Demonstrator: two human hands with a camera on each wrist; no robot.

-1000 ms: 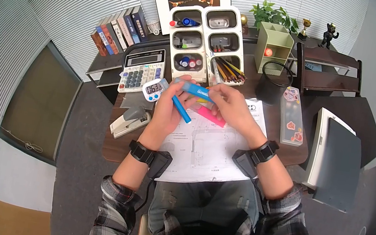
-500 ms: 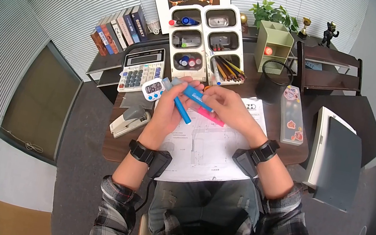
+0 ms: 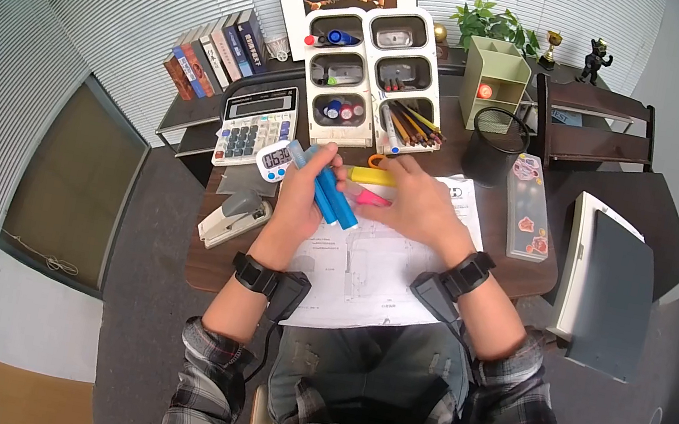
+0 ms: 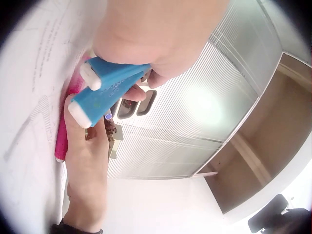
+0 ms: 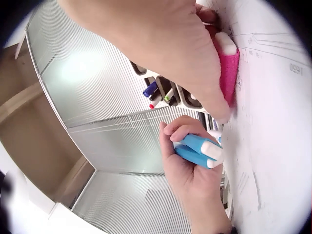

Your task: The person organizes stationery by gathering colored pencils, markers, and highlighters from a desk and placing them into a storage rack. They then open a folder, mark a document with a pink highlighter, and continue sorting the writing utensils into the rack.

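My left hand grips two blue highlighters side by side, their white ends pointing down toward me. In the left wrist view both blue highlighters show close over the paper. My right hand is down at a yellow highlighter and a pink highlighter on the printed drawing. Its fingers reach over the yellow one's right end, and its thumb lies along the pink highlighter. The hand hides both right ends, and I cannot tell if it pinches either.
A white organizer with pens, pencils and bottles stands behind the paper. A calculator, a timer and a hole punch are at left. At right are a mesh pen cup and a stickered case.
The second blue highlighter has passed from my right hand into my left, beside the first. My right hand has let go of it and come down over the yellow and pink highlighters.
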